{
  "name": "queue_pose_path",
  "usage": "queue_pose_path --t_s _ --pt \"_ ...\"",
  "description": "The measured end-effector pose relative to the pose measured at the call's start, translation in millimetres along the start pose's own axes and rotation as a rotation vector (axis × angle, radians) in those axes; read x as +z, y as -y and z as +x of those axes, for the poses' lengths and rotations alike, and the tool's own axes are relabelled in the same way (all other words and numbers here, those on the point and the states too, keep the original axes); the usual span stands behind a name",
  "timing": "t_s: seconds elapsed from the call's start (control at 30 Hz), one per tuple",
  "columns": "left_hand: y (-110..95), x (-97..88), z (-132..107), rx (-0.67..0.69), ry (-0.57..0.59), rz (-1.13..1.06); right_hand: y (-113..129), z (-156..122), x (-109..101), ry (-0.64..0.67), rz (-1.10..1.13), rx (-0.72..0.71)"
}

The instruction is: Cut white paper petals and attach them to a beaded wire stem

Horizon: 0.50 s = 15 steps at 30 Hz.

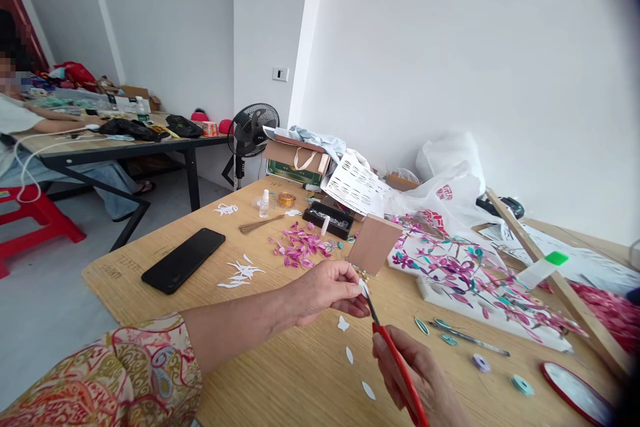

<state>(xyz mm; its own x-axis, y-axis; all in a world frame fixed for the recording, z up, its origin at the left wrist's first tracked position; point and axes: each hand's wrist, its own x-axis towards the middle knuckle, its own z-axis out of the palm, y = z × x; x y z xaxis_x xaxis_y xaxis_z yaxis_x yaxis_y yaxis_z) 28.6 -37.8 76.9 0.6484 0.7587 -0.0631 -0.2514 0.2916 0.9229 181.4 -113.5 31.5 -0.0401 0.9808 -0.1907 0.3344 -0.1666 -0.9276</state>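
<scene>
Between the thumb and fingers of my left hand [327, 290] is a small white paper piece [363, 285]. My right hand [413, 370] grips red-handled scissors [395, 360], and their blades [371, 307] meet the paper at my left fingertips. Below my hands lie white petal-shaped cutouts [349, 355] on the wooden table. A pile of slender white cutouts [241, 272] rests left of my left wrist. Beyond my left hand are loose pink petals [300, 244]. Upright just behind my fingertips stands a brown wooden block [375, 244].
A black phone [184, 260] lies at left. Pink and teal wire-stemmed flowers [470, 273] spread over white foam at right, near a wooden bar [560, 280]. Spools [522, 384] and a pen-like tool [473, 339] lie closer. A seated person [30, 123] works at another table.
</scene>
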Motion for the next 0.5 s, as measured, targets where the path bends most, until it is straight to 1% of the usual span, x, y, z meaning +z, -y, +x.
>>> queue_pose_path --t_s 0.2,0.5 --pt "1.9 -1.3 0.8 0.005 0.015 0.0 -3.1 1.0 -1.9 -0.027 -0.073 0.02" --pt "5.5 -2.3 3.2 -0.001 0.023 0.008 -8.8 2.1 -2.7 -0.067 -0.193 -0.023"
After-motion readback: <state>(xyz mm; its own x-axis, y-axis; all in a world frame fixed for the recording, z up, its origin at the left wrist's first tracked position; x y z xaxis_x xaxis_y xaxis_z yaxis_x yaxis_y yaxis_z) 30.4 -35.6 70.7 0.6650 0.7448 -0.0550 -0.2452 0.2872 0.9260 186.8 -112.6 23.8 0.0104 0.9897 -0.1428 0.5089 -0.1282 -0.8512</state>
